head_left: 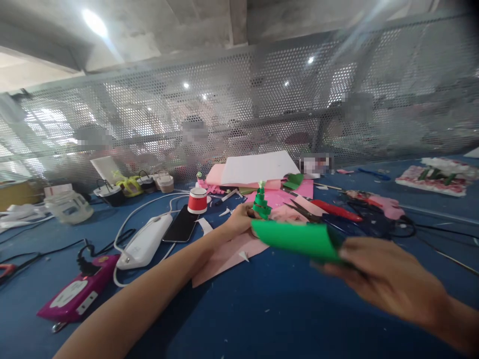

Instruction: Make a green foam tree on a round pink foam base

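Observation:
My right hand [377, 276] pinches a curled sheet of green paper [295, 238] by its right end and holds it above the blue table [262, 309]. My left hand [239, 219] reaches forward with its fingers closed at the base of a small green paper tree [261, 202], which stands upright on pink paper [228, 252]. The green sheet's left end lies close to that hand. Red-handled scissors [325, 209] lie just behind the sheet.
A black phone [181, 224], a white power bank [144, 242] with cables, a red-and-white cup [197, 200] and a magenta device [77, 294] lie to the left. Stacked white and pink sheets [258, 169] sit behind. A perforated metal screen [239, 109] closes the far side.

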`<state>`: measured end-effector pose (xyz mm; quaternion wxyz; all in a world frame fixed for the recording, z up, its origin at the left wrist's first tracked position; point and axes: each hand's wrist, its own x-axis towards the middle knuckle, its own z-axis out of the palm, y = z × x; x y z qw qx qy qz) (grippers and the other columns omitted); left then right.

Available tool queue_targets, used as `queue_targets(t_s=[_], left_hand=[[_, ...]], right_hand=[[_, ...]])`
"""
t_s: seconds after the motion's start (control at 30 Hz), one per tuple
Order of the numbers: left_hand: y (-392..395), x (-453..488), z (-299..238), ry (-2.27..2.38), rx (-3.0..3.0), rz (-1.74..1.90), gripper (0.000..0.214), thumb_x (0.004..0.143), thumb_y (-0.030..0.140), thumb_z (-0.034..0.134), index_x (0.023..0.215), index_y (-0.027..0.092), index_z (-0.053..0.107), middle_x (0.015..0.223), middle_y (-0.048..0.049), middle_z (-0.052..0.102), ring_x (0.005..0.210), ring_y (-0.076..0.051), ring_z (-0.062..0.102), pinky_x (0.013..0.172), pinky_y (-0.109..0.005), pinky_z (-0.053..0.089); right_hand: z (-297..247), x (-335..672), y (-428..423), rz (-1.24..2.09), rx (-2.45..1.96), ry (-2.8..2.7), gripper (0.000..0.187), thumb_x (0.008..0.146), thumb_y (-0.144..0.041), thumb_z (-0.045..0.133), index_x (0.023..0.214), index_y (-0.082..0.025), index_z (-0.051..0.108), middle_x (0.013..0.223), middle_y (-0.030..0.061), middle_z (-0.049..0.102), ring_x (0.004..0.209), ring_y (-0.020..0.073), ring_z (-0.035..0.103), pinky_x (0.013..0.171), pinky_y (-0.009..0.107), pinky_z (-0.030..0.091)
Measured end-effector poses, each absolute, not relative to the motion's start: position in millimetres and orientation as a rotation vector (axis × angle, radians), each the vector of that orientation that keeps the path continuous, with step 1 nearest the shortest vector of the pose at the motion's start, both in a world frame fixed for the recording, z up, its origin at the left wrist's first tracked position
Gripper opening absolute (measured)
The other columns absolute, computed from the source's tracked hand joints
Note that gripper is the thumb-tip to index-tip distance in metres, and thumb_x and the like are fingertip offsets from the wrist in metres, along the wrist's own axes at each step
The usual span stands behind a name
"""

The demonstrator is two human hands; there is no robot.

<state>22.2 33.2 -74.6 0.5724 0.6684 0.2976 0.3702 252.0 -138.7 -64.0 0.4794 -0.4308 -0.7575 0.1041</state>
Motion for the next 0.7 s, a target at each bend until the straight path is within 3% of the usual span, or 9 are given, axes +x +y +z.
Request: queue_targets(t_s=[0.07, 0.13, 0.27, 0.4, 0.47, 0.7], left_hand=[[34, 22, -76, 0.704, 1.564, 0.876, 0.029, 0.047, 0.012, 0.078, 0.073, 0.013, 0.065, 0.057, 0.0008, 0.064, 0.054, -0.013, 0.06, 0.06, -0.027, 0.051], [34, 21, -77, 0.702, 1.566, 0.882, 0.028, 0.048, 0.01, 0.077, 0.073, 0.013, 0.065, 0.057, 0.0018, 0.064, 0.055, -0.013, 0.06, 0.061, -0.026, 0.05], [34, 21, -77, 0.683, 1.579, 0.88, 0.022, 0.052, 0.009, 0.074, 0.071, 0.014, 0.064, 0.056, 0.0023, 0.063, 0.054, -0.012, 0.058, 0.057, -0.023, 0.047], [33, 23, -76, 0.663, 1.576, 0.885, 0.022, 0.051, 0.007, 0.075, 0.068, 0.015, 0.064, 0.054, 0.0027, 0.062, 0.052, -0.01, 0.056, 0.054, -0.021, 0.044], [33, 23, -76, 0.666, 1.564, 0.883, 0.021, 0.05, 0.007, 0.074, 0.067, 0.014, 0.063, 0.055, 0.0019, 0.063, 0.052, -0.011, 0.057, 0.055, -0.022, 0.045], [35, 22, -81, 0.692, 1.521, 0.888, 0.027, 0.048, 0.009, 0.076, 0.072, 0.013, 0.063, 0.057, 0.0014, 0.064, 0.053, -0.011, 0.059, 0.06, -0.025, 0.049]], right_hand=[[-73, 248, -145, 0.267, -0.907, -2.084, 0.009, 0.08, -0.04, 0.06, 0.081, -0.037, 0.068, 0.071, 0.0009, 0.067, 0.059, 0.0192, 0.06, 0.056, 0.035, 0.051], [-77, 244, -141, 0.213, -0.856, -2.096, 0.016, 0.081, -0.039, 0.061, 0.095, -0.038, 0.069, 0.078, -0.0003, 0.07, 0.064, 0.0199, 0.063, 0.061, 0.035, 0.052], [-73, 236, -120, 0.214, -1.029, -1.784, 0.044, 0.068, -0.042, 0.075, 0.108, -0.034, 0.06, 0.083, 0.0027, 0.068, 0.07, 0.0226, 0.065, 0.062, 0.034, 0.054], [-64, 234, -112, 0.611, -1.04, -1.646, 0.075, 0.064, -0.042, 0.078, 0.128, -0.032, 0.04, 0.064, -0.0021, 0.057, 0.058, 0.0208, 0.061, 0.055, 0.033, 0.053], [-61, 236, -112, 0.777, -1.017, -1.594, 0.084, 0.062, -0.04, 0.079, 0.132, -0.033, 0.033, 0.066, -0.0022, 0.059, 0.064, 0.0219, 0.063, 0.059, 0.034, 0.055], [-50, 241, -107, 1.134, -0.992, -1.826, 0.04, 0.065, -0.039, 0.076, 0.1, -0.021, 0.066, 0.098, 0.0054, 0.069, 0.09, 0.0246, 0.065, 0.075, 0.034, 0.055]])
